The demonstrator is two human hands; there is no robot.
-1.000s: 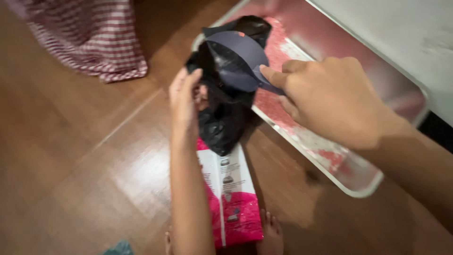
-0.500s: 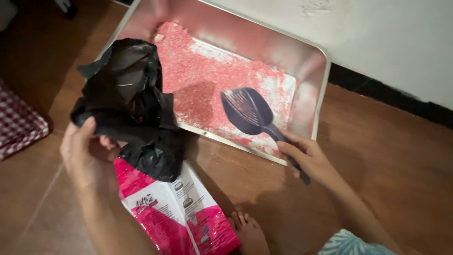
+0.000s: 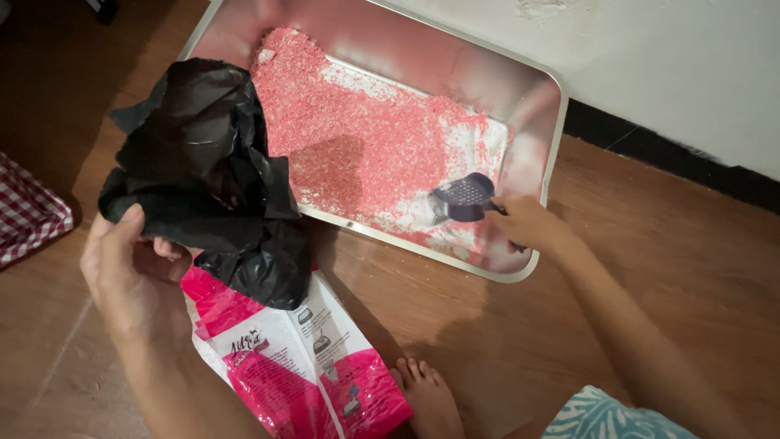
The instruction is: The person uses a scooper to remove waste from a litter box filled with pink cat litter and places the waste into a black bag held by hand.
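Note:
My left hand (image 3: pixel 130 272) grips a crumpled black plastic bag (image 3: pixel 207 175) that hangs over the near left corner of a shiny metal litter tray (image 3: pixel 532 138). Pink granules (image 3: pixel 349 138) cover much of the tray's floor, with bare white patches at the right. My right hand (image 3: pixel 524 223) holds the handle of a dark slotted scoop (image 3: pixel 465 197), whose head is down inside the tray's near right corner, touching the granules.
A pink and white litter packet (image 3: pixel 301 366) lies on the brown wooden floor (image 3: pixel 650 244) under the bag, beside my bare foot (image 3: pixel 426 398). A white wall with dark skirting (image 3: pixel 650 150) runs behind the tray. Red checked cloth (image 3: pixel 28 215) lies at far left.
The scoop has dropped from above the tray into its near right corner, with my right hand moving forward over the rim. The black bag and left hand shifted slightly left.

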